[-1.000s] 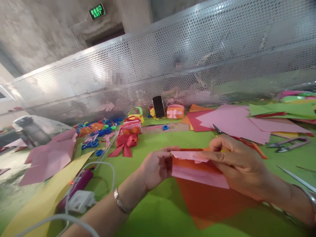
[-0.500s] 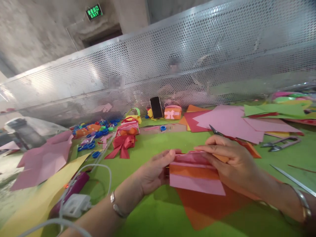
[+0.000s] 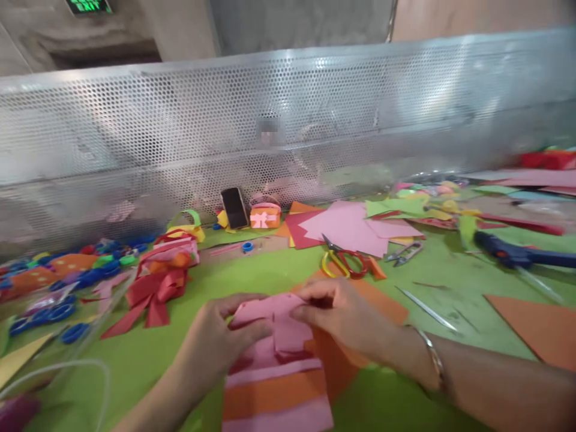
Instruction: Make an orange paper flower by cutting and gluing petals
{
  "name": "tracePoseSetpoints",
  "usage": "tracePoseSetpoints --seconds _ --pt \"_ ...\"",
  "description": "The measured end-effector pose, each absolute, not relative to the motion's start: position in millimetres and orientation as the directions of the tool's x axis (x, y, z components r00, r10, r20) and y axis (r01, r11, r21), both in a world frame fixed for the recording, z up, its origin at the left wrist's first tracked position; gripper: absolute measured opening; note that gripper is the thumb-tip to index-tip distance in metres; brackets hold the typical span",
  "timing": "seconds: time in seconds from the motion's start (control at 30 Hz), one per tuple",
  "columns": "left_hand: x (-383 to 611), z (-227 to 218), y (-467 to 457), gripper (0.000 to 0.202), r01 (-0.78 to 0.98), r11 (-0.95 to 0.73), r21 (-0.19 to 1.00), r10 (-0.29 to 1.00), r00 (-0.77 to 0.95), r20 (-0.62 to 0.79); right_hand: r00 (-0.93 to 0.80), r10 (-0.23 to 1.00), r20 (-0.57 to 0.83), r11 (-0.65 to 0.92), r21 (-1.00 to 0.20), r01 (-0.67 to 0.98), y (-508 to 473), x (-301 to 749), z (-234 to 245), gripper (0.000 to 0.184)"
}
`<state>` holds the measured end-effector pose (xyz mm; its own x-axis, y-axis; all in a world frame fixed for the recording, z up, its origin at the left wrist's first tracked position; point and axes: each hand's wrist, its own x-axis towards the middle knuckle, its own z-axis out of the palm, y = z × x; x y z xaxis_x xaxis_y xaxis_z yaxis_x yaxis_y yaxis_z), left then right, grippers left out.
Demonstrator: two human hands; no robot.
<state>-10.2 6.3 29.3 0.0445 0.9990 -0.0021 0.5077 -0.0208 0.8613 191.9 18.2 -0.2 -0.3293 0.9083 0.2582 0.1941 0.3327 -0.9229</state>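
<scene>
Striped paper piece, pink and orange: at the near edge of the green table, now lying lengthwise toward the wearer. A moment ago it was held crosswise. Left hand and right hand are closer together than before, fingertips pinching its pink top flap from either side. The handling seems to have shifted to that end. Beyond: orange sheet, scissors, red bow, phone against the mesh screen.

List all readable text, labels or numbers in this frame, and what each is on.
None readable.
Green lit sign, top left: cropped and blurred, illegible.
Phone: screen dark, no text.
Pink paper in left hand and right hand: no print visible.
</scene>
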Motion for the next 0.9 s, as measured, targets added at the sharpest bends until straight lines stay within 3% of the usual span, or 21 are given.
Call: tracePoseSetpoints --seconds 0.07,0.27,0.57,0.73,0.8,0.9 --pt "-6.5 26.5 0.3 0.015 0.506 0.041 0.861 0.992 0.08 -0.094 -0.374 0.898 0.23 0.31 -0.936 0.168 15.0 192.0 -1.6 0.013" --pt "2.6 23.2 -6.8 0.021 0.52 -0.084 0.85 0.993 0.118 0.026 -0.415 0.87 0.265 0.352 -0.925 0.146 22.7 200.8 1.8 0.023" --pt "8.1 24.5 -16.3 0.02 0.544 -0.132 0.828 0.989 0.125 0.076 -0.523 0.786 0.331 0.515 -0.818 0.256 15.9 208.9 23.9 0.026" --pt "6.8 23.8 -18.0 0.005 0.571 -0.283 0.77 0.958 0.212 0.195 -0.588 0.759 0.28 0.547 -0.764 0.343 14.4 208.7 30.8 0.024" --pt "6.0 23.0 -18.6 0.004 0.592 -0.342 0.73 0.939 0.234 0.251 -0.616 0.726 0.305 0.613 -0.693 0.379 16.8 209.8 32.2 0.025" --pt "5.5 20.6 -19.0 0.009 0.604 -0.419 0.678 0.908 0.27 0.321 -0.696 0.59 0.409 0.796 -0.441 0.415 21.0 212.1 34.5 0.026"
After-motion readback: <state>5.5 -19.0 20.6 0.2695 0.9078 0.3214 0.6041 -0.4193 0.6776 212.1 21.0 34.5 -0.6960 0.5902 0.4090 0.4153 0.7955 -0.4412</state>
